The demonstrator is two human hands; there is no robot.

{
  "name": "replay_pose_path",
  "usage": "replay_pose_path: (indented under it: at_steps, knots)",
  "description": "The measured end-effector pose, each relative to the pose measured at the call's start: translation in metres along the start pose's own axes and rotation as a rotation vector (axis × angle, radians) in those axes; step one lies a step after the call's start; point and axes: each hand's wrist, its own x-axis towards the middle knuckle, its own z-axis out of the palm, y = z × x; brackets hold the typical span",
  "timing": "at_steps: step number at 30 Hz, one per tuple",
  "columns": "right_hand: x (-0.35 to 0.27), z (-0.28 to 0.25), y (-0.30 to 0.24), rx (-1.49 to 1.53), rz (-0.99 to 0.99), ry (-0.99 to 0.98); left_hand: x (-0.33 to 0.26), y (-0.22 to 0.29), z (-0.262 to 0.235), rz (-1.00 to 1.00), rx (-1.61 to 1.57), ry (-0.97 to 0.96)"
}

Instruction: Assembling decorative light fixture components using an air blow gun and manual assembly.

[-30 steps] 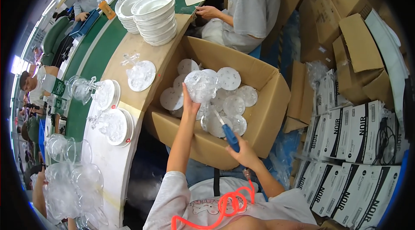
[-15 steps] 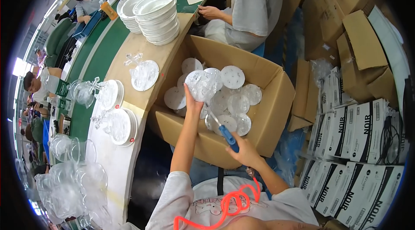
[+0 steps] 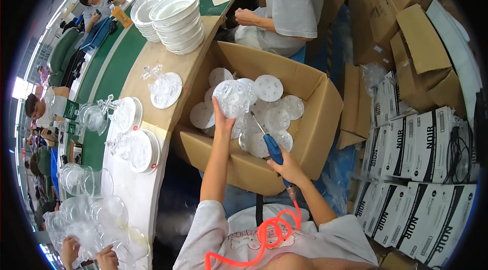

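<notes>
My left hand [image 3: 222, 116] is closed on the edge of a round white disc with clear plastic parts [image 3: 231, 98], raised over the open cardboard box [image 3: 245, 169]. In my right hand [image 3: 291, 169] is a blue air blow gun [image 3: 273, 148], its thin metal nozzle angled up and left. The nozzle tip sits just right of the held disc, seemingly apart from it. A coiled red hose [image 3: 269, 239] runs from the gun's lower end down across my shirt. More white discs with clear parts [image 3: 268, 88] lie piled inside the box.
On the curved bench [image 3: 127, 194] to the left stand stacked white rings [image 3: 178, 23] and several disc pieces [image 3: 166, 90]. A co-worker's hands [image 3: 96, 256] touch clear plastic covers [image 3: 86, 221]. Another person [image 3: 292, 6] sits beyond the box. Cartons [image 3: 432, 140] are stacked right.
My right hand has shifted slightly right, bringing the nozzle away from the held disc. A co-worker's hands have come in at the lower left. My left hand still holds the disc.
</notes>
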Motion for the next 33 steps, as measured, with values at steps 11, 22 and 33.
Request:
replay_pose_path:
  at_steps: [11, 22, 33]
  knots:
    - [-0.018, 0.000, 0.002, -0.148, -0.109, -0.013, -0.003, 0.001, -0.002, 0.055, 0.069, 0.043]
    - [-0.019, 0.009, -0.043, -0.261, -0.211, -0.047, -0.013, 0.003, 0.013, 0.035, 0.216, 0.193]
    - [-0.014, 0.005, -0.029, -0.249, -0.191, -0.086, -0.009, 0.000, 0.015, 0.024, 0.225, 0.183]
